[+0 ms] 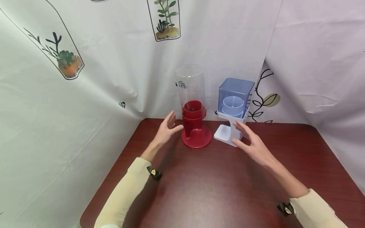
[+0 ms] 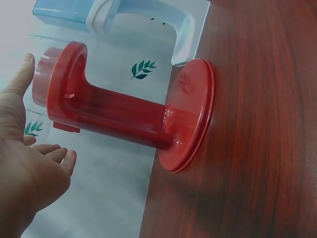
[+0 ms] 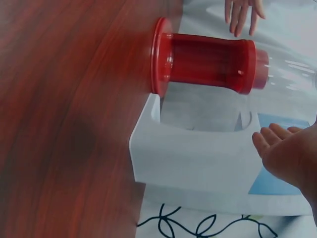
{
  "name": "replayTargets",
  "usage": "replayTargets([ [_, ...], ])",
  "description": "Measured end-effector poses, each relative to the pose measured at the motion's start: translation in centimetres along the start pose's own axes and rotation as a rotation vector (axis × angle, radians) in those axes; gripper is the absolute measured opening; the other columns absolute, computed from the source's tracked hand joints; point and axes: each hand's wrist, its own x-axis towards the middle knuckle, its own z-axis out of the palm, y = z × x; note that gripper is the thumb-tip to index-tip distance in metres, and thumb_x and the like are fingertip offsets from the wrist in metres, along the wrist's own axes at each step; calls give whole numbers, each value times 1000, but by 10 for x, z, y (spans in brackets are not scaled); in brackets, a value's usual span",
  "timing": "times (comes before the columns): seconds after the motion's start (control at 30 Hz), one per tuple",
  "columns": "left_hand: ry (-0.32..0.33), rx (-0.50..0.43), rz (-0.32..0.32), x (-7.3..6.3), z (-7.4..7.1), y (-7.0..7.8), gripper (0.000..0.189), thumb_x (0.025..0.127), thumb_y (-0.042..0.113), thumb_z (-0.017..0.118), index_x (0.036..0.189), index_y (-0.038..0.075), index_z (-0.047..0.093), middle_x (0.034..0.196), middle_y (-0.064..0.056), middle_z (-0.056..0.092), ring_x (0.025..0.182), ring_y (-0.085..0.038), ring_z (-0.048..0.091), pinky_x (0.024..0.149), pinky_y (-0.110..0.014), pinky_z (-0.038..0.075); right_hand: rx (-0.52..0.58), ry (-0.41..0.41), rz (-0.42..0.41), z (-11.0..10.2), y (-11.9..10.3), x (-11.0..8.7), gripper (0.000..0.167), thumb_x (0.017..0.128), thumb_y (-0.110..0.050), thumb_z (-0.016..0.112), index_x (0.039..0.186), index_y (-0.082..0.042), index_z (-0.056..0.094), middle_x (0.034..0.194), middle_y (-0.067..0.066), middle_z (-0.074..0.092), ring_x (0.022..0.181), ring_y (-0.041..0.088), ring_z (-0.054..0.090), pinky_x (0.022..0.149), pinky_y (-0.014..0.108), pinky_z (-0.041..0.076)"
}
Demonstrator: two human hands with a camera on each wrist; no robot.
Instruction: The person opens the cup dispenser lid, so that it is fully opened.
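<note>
In the head view a dispenser-like red stand (image 1: 196,136) with a round base carries a tall clear cylinder (image 1: 190,84). To its right stands a white stand (image 1: 235,133) topped by a see-through blue square container (image 1: 236,85); a round cup-like shape shows inside. My left hand (image 1: 165,131) is held beside the red stand, fingers extended and thumb apart, with nothing in it. The left wrist view has the red upright (image 2: 124,116) in front of the fingers. My right hand (image 1: 255,147), also extended, is near the white stand; whether fingertips touch it I cannot tell.
The dark red-brown wooden table (image 1: 196,190) has rounded back corners. White cloth (image 1: 114,57) printed with potted plants hangs behind and at the left. Both stands are near the table's back edge, close to the cloth. Both forearms wear light sleeves (image 1: 125,190).
</note>
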Motion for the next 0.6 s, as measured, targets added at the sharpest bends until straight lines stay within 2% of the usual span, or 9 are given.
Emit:
replayTargets([
  [0.17, 1, -62, 4, 2, 4, 16, 88, 91, 15, 75, 159, 7, 21, 160, -16, 28, 147, -33, 25, 115, -52, 25, 47, 0, -42, 11, -1, 19, 79, 95, -27, 72, 159, -15, 27, 158, 5, 36, 141, 34, 37, 109, 58, 33],
  [0.27, 8, -64, 5, 3, 7, 24, 86, 90, 13, 75, 158, 2, 22, 159, -17, 29, 147, -33, 26, 115, -50, 27, 66, 4, -57, 18, -3, 30, 79, 93, -27, 73, 158, -13, 29, 157, 6, 38, 141, 30, 38, 111, 52, 33],
  [0.43, 10, -71, 14, 11, 12, 24, 86, 90, 12, 75, 157, 0, 22, 160, -19, 28, 147, -32, 25, 115, -50, 27, 110, -10, -43, 28, -9, 50, 83, 93, -26, 74, 159, -12, 26, 158, 4, 35, 143, 24, 35, 111, 46, 35],
  [0.6, 20, -102, 38, 23, 17, 15, 87, 91, 11, 75, 158, 1, 21, 161, -19, 25, 148, -31, 24, 115, -51, 25, 131, 0, -48, 39, -15, 74, 88, 91, -21, 76, 159, -10, 22, 161, 11, 29, 146, 28, 30, 113, 50, 31],
])
